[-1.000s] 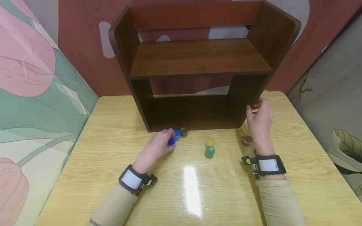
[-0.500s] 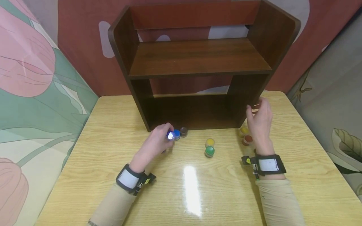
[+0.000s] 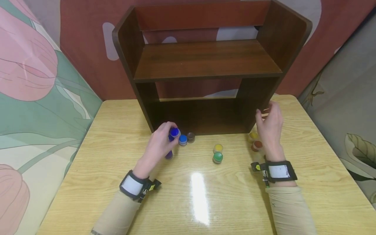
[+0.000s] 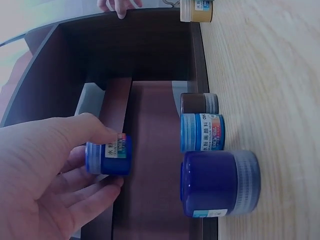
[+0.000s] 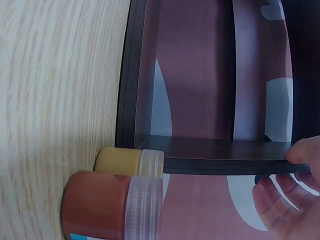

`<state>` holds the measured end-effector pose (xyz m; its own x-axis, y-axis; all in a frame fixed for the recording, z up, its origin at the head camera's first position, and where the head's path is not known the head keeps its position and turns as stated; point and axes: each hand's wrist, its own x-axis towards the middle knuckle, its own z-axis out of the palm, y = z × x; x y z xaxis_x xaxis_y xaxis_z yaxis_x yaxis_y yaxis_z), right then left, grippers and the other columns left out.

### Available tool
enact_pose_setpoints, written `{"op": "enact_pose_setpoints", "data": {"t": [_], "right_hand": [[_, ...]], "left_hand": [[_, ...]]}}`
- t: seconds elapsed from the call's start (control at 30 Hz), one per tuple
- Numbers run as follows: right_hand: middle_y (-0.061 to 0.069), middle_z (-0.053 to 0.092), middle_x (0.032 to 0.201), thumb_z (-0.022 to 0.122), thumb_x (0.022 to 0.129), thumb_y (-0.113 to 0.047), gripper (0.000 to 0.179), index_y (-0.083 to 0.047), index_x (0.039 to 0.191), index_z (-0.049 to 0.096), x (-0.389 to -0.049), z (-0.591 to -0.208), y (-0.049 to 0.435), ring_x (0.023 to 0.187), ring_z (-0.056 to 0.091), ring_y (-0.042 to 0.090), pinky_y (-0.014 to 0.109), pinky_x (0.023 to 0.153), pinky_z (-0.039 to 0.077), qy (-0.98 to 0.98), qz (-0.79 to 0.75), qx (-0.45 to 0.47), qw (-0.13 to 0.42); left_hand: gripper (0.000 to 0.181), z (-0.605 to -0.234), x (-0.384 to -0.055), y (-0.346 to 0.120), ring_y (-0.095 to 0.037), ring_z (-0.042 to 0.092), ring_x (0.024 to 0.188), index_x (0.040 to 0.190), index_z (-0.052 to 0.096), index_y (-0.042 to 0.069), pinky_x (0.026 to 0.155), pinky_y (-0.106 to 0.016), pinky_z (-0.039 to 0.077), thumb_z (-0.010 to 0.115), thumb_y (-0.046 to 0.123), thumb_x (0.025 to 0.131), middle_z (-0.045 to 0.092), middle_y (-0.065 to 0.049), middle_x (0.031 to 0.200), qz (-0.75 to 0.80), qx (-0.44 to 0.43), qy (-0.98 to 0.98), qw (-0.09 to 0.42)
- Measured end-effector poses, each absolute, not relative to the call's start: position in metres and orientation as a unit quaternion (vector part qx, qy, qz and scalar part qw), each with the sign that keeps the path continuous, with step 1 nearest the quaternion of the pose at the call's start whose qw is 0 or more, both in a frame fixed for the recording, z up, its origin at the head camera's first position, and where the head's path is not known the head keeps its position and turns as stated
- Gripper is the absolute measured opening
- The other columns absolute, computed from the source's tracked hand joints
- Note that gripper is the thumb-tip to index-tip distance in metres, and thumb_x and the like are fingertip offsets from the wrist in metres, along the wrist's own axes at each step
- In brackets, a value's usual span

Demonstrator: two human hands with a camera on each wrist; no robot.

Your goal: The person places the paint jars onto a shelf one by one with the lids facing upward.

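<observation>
My left hand (image 3: 158, 143) pinches a small blue paint jar (image 3: 174, 132) between thumb and fingers. The jar is raised off the table, in front of the lower left of a dark wooden bookshelf (image 3: 208, 77). Below that hand stands a purple paint jar (image 3: 168, 155), partly covered by it in the head view. A lighter blue jar (image 4: 202, 132) and a brown jar (image 4: 199, 103) stand close by. My right hand (image 3: 271, 130) grips the bookshelf's right side panel (image 5: 225, 165), thumb on the inner side and fingers on the outer side.
Beside the right panel's foot stand a yellow jar (image 3: 253, 137) and a red-brown jar (image 3: 257, 145). A second yellow jar (image 3: 218, 148) and a green jar (image 3: 217, 158) stand mid-table. Patterned cloth (image 3: 85, 49) hangs behind the wooden table (image 3: 235, 202).
My left hand has lifted the blue jar from the table and carried it up toward the bookshelf's lower left. The purple jar has come into view beneath. My right hand keeps its place.
</observation>
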<state>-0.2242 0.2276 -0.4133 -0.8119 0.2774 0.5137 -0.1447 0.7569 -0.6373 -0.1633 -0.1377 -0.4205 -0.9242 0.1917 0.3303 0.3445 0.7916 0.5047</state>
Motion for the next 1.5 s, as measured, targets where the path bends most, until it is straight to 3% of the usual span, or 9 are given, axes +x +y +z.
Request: {"op": "enact_pose_setpoints", "data": {"t": [0.47,1.03,1.5], "right_hand": [[0.021,0.06,0.118,0.059,0.099,-0.02,0.039,-0.001,0.131,0.05,-0.225,-0.412,0.23,0.104,0.061,0.035,0.041,0.079,0.051,-0.887,0.348,-0.039,0.303],[0.023,0.06,0.115,0.059,0.098,-0.018,0.037,0.002,0.129,0.051,-0.225,-0.413,0.232,0.102,0.062,0.037,0.041,0.077,0.05,-0.883,0.351,-0.034,0.311],[0.023,0.059,0.114,0.059,0.099,-0.018,0.037,0.003,0.129,0.051,-0.223,-0.413,0.23,0.1,0.062,0.037,0.041,0.077,0.05,-0.885,0.352,-0.029,0.305]], "left_hand": [[0.04,-0.413,-0.165,-0.144,-0.029,0.065,0.11,0.12,0.062,0.005,0.094,-0.04,0.058,0.078,0.008,0.084,0.065,-0.015,0.119,-0.312,-0.167,-0.907,0.229],[0.044,-0.397,-0.165,-0.157,-0.026,0.064,0.118,0.133,0.063,0.012,0.098,-0.04,0.056,0.073,0.011,0.09,0.065,-0.011,0.131,-0.403,-0.162,-0.869,0.237],[0.042,-0.393,-0.159,-0.16,-0.027,0.06,0.128,0.134,0.061,0.008,0.105,-0.039,0.051,0.068,0.013,0.093,0.061,-0.011,0.14,-0.398,-0.17,-0.869,0.241]]}}
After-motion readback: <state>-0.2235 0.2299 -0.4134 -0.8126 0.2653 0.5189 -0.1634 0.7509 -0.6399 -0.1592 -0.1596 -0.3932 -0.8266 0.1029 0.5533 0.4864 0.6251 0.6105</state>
